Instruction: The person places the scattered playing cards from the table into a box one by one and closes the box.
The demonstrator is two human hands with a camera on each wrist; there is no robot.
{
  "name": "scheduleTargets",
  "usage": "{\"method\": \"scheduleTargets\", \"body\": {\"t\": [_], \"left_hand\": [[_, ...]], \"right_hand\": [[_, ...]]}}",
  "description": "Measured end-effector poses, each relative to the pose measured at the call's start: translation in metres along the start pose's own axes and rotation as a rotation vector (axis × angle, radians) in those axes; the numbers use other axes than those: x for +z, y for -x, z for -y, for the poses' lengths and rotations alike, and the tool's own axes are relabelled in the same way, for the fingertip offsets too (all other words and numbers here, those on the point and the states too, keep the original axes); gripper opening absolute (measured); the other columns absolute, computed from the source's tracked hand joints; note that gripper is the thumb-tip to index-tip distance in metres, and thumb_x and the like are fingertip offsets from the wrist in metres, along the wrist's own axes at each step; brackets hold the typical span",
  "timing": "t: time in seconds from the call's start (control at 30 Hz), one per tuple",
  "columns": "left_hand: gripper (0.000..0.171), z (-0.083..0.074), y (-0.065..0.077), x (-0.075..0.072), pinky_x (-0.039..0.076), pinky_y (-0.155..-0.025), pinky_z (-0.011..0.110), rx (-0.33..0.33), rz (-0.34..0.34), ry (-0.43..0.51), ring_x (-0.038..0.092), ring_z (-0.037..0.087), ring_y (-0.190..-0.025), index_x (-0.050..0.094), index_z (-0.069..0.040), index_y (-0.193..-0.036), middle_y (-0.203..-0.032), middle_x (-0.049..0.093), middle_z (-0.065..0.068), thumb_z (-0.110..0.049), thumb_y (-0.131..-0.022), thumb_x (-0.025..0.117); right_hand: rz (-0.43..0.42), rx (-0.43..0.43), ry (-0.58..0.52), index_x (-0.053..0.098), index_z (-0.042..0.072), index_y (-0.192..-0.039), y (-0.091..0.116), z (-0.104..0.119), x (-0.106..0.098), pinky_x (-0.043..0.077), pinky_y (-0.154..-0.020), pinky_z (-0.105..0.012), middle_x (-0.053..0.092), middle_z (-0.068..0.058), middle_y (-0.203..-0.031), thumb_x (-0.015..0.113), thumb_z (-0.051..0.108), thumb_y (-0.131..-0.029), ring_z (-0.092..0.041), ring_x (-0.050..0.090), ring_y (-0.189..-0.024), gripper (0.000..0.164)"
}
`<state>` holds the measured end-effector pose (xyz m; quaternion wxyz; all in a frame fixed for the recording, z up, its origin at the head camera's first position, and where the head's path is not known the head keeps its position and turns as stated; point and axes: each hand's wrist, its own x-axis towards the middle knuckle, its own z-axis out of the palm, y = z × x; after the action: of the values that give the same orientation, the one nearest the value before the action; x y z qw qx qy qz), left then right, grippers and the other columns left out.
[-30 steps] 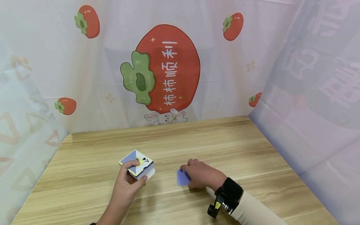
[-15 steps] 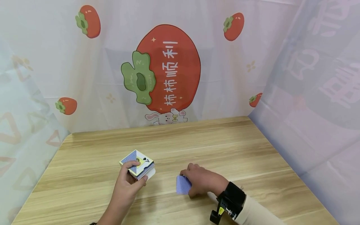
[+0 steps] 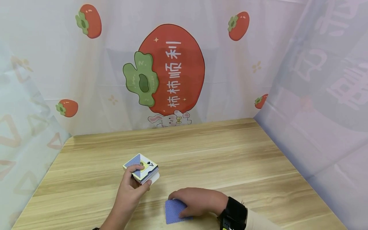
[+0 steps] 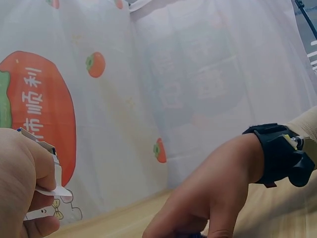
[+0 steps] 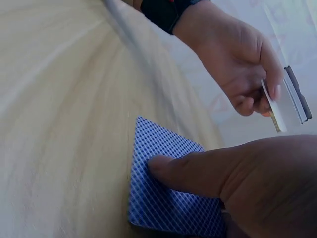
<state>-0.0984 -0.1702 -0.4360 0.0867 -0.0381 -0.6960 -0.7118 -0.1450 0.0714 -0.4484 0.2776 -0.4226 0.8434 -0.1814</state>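
My left hand (image 3: pixel 131 188) grips a playing card box (image 3: pixel 148 170) with an ace printed on its top. Blue and white edges show at the box's open end, where a white flap sticks out. Low in the head view, my right hand (image 3: pixel 198 202) holds a blue-backed playing card (image 3: pixel 172 213) close over the table. Its thumb presses on the patterned back (image 5: pixel 143 198) in the right wrist view, while the other fingers curl at the far edge. Whether more cards lie beneath it, I cannot tell. In the left wrist view my right hand (image 4: pixel 213 193) mostly hides the card.
A pale wood table (image 3: pixel 230 153) spreads beneath both hands. White cloth printed with persimmons (image 3: pixel 178 70) hangs behind it, with more cloth on both sides. A black strap with a camera mount (image 3: pixel 234 212) sits on my right wrist.
My right hand has drawn the blue-backed card toward the front edge and a little left, and more of the card shows now. The left hand and the box have hardly moved.
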Motion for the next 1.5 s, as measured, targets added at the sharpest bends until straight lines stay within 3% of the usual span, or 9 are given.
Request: {"method": "scheduleTargets", "body": {"t": [0.13,0.3,0.43,0.53,0.67,0.8,0.93,1.2,1.5], "left_hand": [[0.058,0.001,0.0,0.001,0.056,-0.071,0.022,-0.006,0.001,0.007,0.06,0.014,-0.103,0.037,0.001,-0.133,-0.137,0.037,0.034,0.018,-0.084,0.064],[0.057,0.002,0.001,0.003,0.056,-0.07,0.022,-0.011,-0.001,0.006,0.061,0.015,-0.1,0.037,0.001,-0.132,-0.134,0.039,0.032,0.017,-0.085,0.065],[0.056,0.003,0.002,0.004,0.056,-0.068,0.022,0.009,-0.003,0.01,0.061,0.015,-0.095,0.039,0.0,-0.13,-0.128,0.043,0.03,0.017,-0.083,0.066],[0.055,0.006,0.003,0.005,0.057,-0.067,0.024,0.056,0.016,0.021,0.063,0.016,-0.092,0.04,0.001,-0.127,-0.12,0.048,0.027,0.02,-0.082,0.065],[0.052,0.01,0.003,0.006,0.059,-0.073,0.025,0.138,0.06,0.053,0.065,0.014,-0.097,0.04,0.003,-0.125,-0.117,0.051,0.023,0.023,-0.082,0.063],[0.052,0.012,0.003,0.006,0.059,-0.077,0.024,0.167,0.073,0.08,0.065,0.011,-0.101,0.041,0.003,-0.126,-0.118,0.051,0.019,0.024,-0.083,0.061],[0.052,0.013,0.002,0.007,0.059,-0.078,0.024,0.168,0.065,0.069,0.064,0.01,-0.101,0.04,0.005,-0.126,-0.119,0.05,0.02,0.024,-0.082,0.06],[0.052,0.012,0.002,0.007,0.059,-0.079,0.024,0.166,0.076,0.059,0.063,0.011,-0.103,0.04,0.005,-0.127,-0.118,0.049,0.022,0.024,-0.083,0.061],[0.058,0.01,0.004,0.009,0.057,-0.083,0.022,0.137,0.067,0.043,0.063,0.011,-0.105,0.04,0.007,-0.126,-0.125,0.048,0.029,0.027,-0.076,0.058]], "right_hand": [[0.005,-0.083,-0.04,0.059,0.025,-0.136,0.003,0.004,-0.003,0.048,-0.083,-0.017,0.061,0.02,-0.114,0.064,0.026,-0.101,0.005,0.054,-0.093,0.035],[-0.09,-0.146,-0.168,0.064,0.022,-0.129,0.009,0.005,-0.018,0.05,-0.079,-0.016,0.062,0.017,-0.104,0.057,0.027,-0.105,0.004,0.055,-0.087,0.026],[-0.168,-0.128,-0.428,0.064,0.019,-0.128,0.01,0.009,-0.027,0.052,-0.076,-0.018,0.065,0.014,-0.101,0.057,0.027,-0.105,0.001,0.06,-0.086,0.026],[-0.229,-0.093,-0.607,0.063,0.018,-0.129,0.008,0.015,-0.03,0.051,-0.064,-0.02,0.067,0.008,-0.095,0.056,0.026,-0.105,-0.003,0.062,-0.078,0.026],[-0.305,-0.055,-0.734,0.059,0.022,-0.133,0.003,0.021,-0.03,0.042,-0.049,-0.021,0.068,0.003,-0.089,0.055,0.024,-0.105,-0.009,0.055,-0.062,0.028],[-0.34,-0.058,-0.834,0.055,0.022,-0.134,-0.001,0.024,-0.028,0.047,-0.052,-0.023,0.07,-0.001,-0.096,0.055,0.02,-0.105,-0.012,0.06,-0.066,0.029],[-0.337,-0.08,-0.899,0.055,0.019,-0.133,-0.003,0.024,-0.026,0.056,-0.061,-0.025,0.071,-0.003,-0.101,0.055,0.018,-0.106,-0.014,0.069,-0.081,0.028],[-0.323,-0.112,-0.954,0.054,0.014,-0.134,-0.003,0.025,-0.026,0.055,-0.06,-0.023,0.069,-0.003,-0.096,0.053,0.019,-0.106,-0.012,0.068,-0.08,0.028],[-0.415,-0.015,-1.03,0.055,0.012,-0.13,-0.009,0.034,-0.022,0.056,-0.058,-0.026,0.071,-0.008,-0.098,0.055,0.021,-0.106,-0.018,0.07,-0.08,0.025]]}}
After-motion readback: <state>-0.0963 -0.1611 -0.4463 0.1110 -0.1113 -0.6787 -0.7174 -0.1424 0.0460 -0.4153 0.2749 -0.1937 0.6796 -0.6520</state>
